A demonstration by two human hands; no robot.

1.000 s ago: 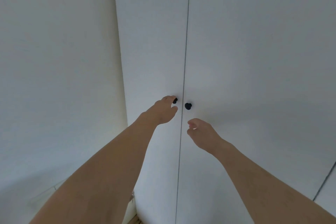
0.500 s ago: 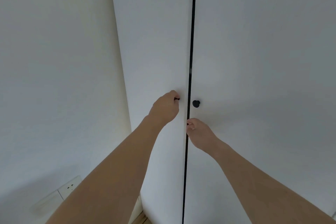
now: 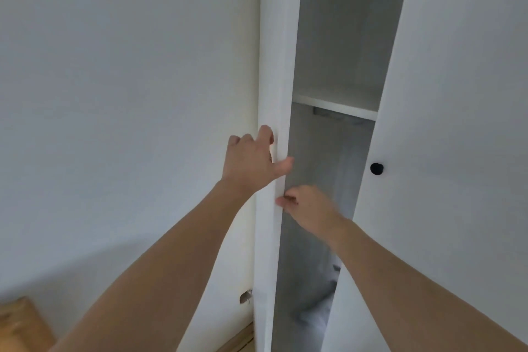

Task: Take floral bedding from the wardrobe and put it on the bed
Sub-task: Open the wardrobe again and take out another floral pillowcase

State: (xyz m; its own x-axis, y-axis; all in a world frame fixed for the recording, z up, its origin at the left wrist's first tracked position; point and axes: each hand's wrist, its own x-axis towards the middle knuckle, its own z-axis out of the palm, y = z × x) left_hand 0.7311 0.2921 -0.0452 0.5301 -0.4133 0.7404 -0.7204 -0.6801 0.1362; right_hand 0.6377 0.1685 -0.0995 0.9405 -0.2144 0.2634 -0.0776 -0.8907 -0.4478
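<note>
The white wardrobe stands in front of me with its left door [image 3: 275, 66] swung open edge-on. My left hand [image 3: 251, 160] wraps the edge of that door, fingers behind it and thumb in front. My right hand [image 3: 310, 207] touches the same edge just below, fingertips on it. The right door [image 3: 457, 123] is shut, with a black knob [image 3: 376, 169]. Through the gap I see a white shelf [image 3: 337, 107] and a dim grey interior. Pale folded fabric [image 3: 314, 314] lies low inside; no floral pattern can be made out.
A plain white wall [image 3: 128, 94] fills the left. A wooden surface [image 3: 20, 326] shows at the bottom-left corner, and wooden floor [image 3: 240, 340] beside the wardrobe's base. A small dark fitting [image 3: 245, 297] sits low on the wall.
The left door has swung from a narrow crack to wide open. My left hand left the knob and now holds the door's edge; my right hand moved onto that edge.
</note>
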